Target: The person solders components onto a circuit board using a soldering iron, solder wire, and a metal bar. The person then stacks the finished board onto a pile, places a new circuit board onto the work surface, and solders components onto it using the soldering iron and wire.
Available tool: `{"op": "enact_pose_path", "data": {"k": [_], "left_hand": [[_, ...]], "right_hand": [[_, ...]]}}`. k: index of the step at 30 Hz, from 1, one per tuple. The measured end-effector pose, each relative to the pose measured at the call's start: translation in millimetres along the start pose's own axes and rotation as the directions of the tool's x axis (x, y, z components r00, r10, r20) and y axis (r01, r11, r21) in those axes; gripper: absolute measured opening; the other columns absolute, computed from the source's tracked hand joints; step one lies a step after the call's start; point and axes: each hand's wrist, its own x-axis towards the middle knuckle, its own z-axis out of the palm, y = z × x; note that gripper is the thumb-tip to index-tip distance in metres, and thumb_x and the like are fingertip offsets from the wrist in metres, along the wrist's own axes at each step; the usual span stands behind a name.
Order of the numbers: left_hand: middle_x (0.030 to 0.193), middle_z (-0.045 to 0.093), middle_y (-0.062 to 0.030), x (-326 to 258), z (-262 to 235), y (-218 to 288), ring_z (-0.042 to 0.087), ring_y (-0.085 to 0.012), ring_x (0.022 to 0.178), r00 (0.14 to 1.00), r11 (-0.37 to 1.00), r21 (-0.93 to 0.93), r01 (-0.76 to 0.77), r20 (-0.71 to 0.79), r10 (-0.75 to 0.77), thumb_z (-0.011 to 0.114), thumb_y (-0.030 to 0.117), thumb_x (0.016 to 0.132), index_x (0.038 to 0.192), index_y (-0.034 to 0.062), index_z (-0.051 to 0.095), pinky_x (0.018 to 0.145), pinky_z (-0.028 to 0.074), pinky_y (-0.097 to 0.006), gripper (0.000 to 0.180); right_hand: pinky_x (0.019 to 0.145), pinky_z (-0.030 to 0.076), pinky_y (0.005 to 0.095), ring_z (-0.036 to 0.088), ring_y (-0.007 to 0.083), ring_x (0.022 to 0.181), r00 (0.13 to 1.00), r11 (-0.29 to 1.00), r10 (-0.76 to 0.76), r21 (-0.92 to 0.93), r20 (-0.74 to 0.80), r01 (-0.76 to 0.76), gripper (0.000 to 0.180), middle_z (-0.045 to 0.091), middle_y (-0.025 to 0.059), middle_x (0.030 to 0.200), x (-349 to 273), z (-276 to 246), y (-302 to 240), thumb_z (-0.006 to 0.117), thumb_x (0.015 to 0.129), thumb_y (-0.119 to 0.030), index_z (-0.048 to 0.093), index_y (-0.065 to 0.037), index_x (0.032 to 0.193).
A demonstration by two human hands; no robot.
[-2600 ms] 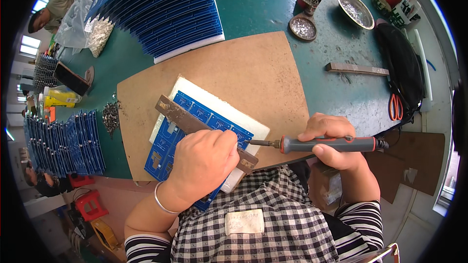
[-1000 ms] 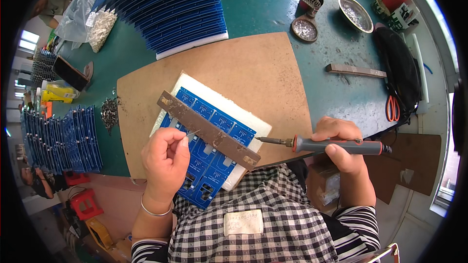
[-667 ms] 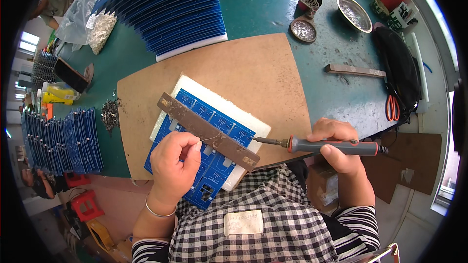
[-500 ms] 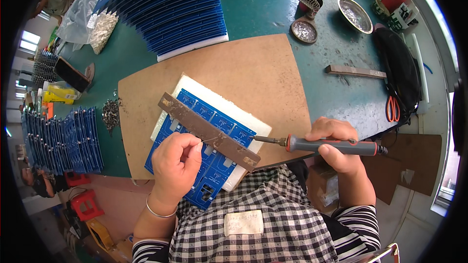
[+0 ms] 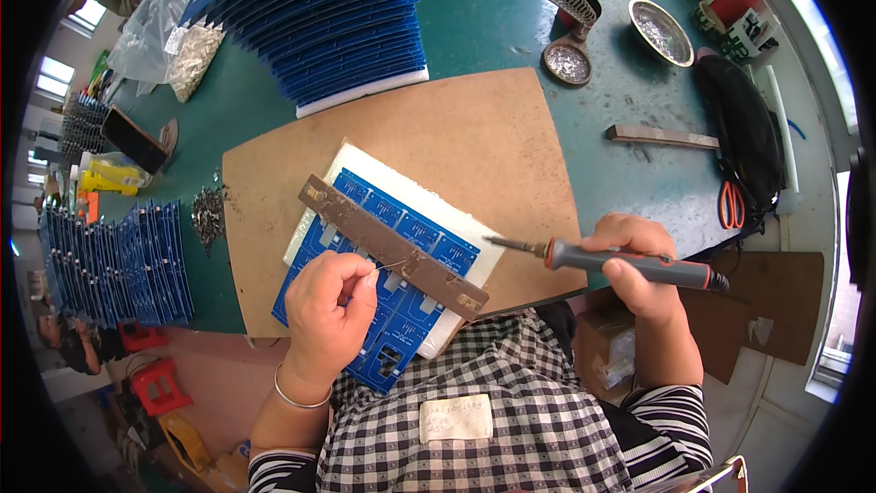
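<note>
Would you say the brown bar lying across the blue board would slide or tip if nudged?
The brown bar looks flat and stiff, so it would probably slide, not roll. It rests loosely across the blue board, so a nudge likely shifts it.

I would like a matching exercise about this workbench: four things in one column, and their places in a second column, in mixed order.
Things:
1. soldering iron
2. thin wire
3. brown bar
4. red-handled scissors

Places:
A. lying across the blue circuit panel
B. pinched in the fingers of the left hand
C. on the green table, beside the black bag
D. held in the right hand, tip over the brown board

Pairs: 1-D, 2-B, 3-A, 4-C
</note>
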Motion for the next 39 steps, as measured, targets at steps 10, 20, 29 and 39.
{"op": "enact_pose_path", "data": {"k": [10,20,29,39], "left_hand": [[0.070,0.054,-0.0051,-13.5,-10.6,-7.0,0.048,-0.0113,0.055,0.998,0.997,-0.073,-0.014,-0.064,0.010,0.064,0.000,0.085,0.087,0.0013,0.059,0.049,0.038,-0.025,0.005],[0.076,0.051,-0.0003,-52.5,-33.4,-33.3,0.044,-0.0044,0.062,0.972,0.996,-0.042,0.076,-0.220,-0.084,0.060,-0.002,0.089,0.090,0.0014,0.054,0.055,0.038,-0.019,0.007],[0.066,0.038,0.0016,-103.9,-55.8,-68.0,0.030,-0.0041,0.056,0.965,0.938,-0.314,0.144,-0.168,-0.204,0.046,0.013,0.100,0.073,0.0088,0.037,0.050,0.024,-0.020,0.029],[0.075,0.063,-0.0084,-140.7,-27.9,-54.5,0.036,-0.0012,0.046,0.793,0.553,-0.610,0.567,0.223,-0.567,0.037,0.032,0.104,0.100,-0.0006,0.059,0.042,0.026,-0.016,0.039]], "right_hand": [[0.054,0.035,0.0240,0.041,0.0075,0.055,0.660,0.866,0.091,0.386,-0.746,0.317,0.012,0.045,-0.0009,0.067,31.0,-21.8,15.1,0.058,0.091,-0.007,0.050,-0.005,0.099],[0.060,0.048,0.0271,0.059,0.0160,0.069,0.638,0.784,0.262,0.545,-0.724,0.297,0.026,0.060,0.0067,0.081,55.2,-43.4,58.1,0.066,0.088,-0.013,0.057,-0.003,0.110],[0.090,0.055,0.0416,0.063,0.0347,0.098,0.630,0.269,0.528,0.815,-0.570,0.513,0.033,0.061,0.0233,0.101,29.2,-39.4,87.4,0.049,0.096,-0.024,0.052,0.007,0.108],[0.067,0.045,0.0269,0.056,0.0137,0.072,0.922,0.923,0.197,0.381,-0.332,-0.060,0.028,0.059,0.0047,0.084,30.0,63.1,13.9,0.051,0.094,-0.016,0.058,-0.001,0.117]]}}
